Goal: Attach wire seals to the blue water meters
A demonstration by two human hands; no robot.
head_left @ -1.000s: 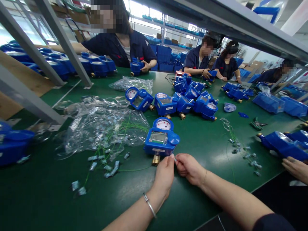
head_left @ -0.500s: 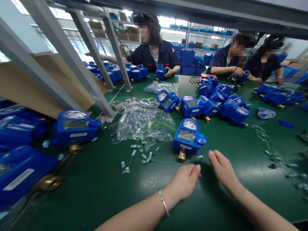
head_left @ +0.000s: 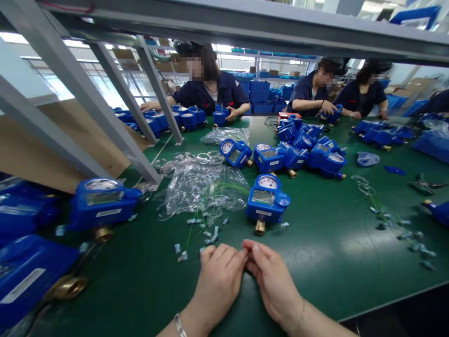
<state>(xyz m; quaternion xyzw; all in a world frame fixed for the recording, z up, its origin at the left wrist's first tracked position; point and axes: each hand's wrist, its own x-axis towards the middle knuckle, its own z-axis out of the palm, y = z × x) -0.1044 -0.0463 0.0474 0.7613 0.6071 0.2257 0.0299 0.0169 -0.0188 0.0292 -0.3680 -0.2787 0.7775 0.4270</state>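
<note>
My left hand [head_left: 220, 277] and my right hand [head_left: 275, 281] meet low over the green table [head_left: 322, 281], fingertips together in a pinch. What they hold, if anything, is hidden behind the fingers. Just beyond them stands a blue water meter [head_left: 264, 211] with a round dial, a display window and a brass fitting. Small pale-blue seal tags [head_left: 211, 235] with thin green wires lie ahead of my left hand, partly by a clear plastic bag [head_left: 180, 194]. A single tag [head_left: 284, 225] rests right of the meter.
More blue meters [head_left: 268, 159] cluster farther back, and others [head_left: 103, 201] crowd the left side. Grey metal posts [head_left: 149, 159] rise at left under a shelf beam. Loose tags [head_left: 416, 236] and pliers [head_left: 423, 185] lie at right. Several co-workers [head_left: 213, 89] sit across the table.
My hands were apart, right of where they are now; they have moved left and come together at the fingertips. The view has shifted a little; the meter in front still stands there.
</note>
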